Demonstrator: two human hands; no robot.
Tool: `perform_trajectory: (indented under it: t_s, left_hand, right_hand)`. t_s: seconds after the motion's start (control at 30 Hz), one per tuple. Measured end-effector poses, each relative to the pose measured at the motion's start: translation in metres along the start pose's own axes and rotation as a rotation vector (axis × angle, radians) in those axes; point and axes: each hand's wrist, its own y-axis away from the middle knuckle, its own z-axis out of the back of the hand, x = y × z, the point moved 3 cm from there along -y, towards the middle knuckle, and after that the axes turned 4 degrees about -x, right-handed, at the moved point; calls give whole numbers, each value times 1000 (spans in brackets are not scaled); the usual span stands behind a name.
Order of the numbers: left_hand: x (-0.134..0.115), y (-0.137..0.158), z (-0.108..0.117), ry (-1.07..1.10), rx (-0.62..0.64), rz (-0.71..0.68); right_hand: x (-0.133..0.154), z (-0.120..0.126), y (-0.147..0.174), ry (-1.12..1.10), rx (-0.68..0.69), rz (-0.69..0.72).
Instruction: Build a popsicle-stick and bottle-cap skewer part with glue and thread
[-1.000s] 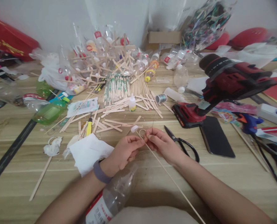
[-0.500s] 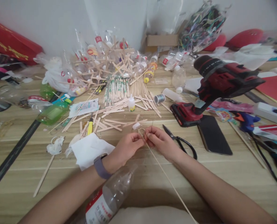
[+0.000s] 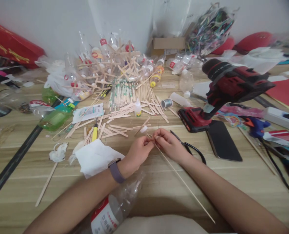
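My left hand (image 3: 140, 151), a watch (image 3: 116, 170) on its wrist, has thumb and forefinger pinched near the upper end of a thin wooden stick (image 3: 183, 180). Fingertip to fingertip with it, my right hand (image 3: 167, 143) is closed in a pinch on the same stick, which slants down to the lower right. Just beyond the fingers is a white bottle cap (image 3: 143, 129); whether it touches the stick I cannot tell. Black-handled scissors (image 3: 195, 151) lie partly hidden behind my right hand. Under my left forearm leans a clear plastic bottle (image 3: 115, 208) with a red and white label.
A red cordless drill (image 3: 232, 87) stands at the right, beside a dark phone (image 3: 223, 139). Several craft sticks (image 3: 115, 131), a small glue bottle (image 3: 137, 109) and a thread spool (image 3: 167, 103) lie ahead. White paper (image 3: 95, 157) and a green bottle (image 3: 56, 117) are on the left.
Both hands have shifted slightly right. The small loop at the stick's upper end is now mostly hidden by my fingers, and the stick's lower end has swung right, into view.
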Motion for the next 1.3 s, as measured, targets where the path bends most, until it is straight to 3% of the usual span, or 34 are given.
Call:
perform_trajectory:
  t_s: [0.47,0.77,1.17,1.3]
  left_hand:
    - [9,1,9,97,24,132]
    - [5,13,17,282,110,246]
    - [8,14,19,281,64,177]
    - [4,14,25,33,-14,-71]
  right_hand:
    - [5,1,4,219,18,173]
    - [9,-6,9,308,72,252]
    - [10,-5,10,270,103,241]
    - [9,-4,9,237,98,209]
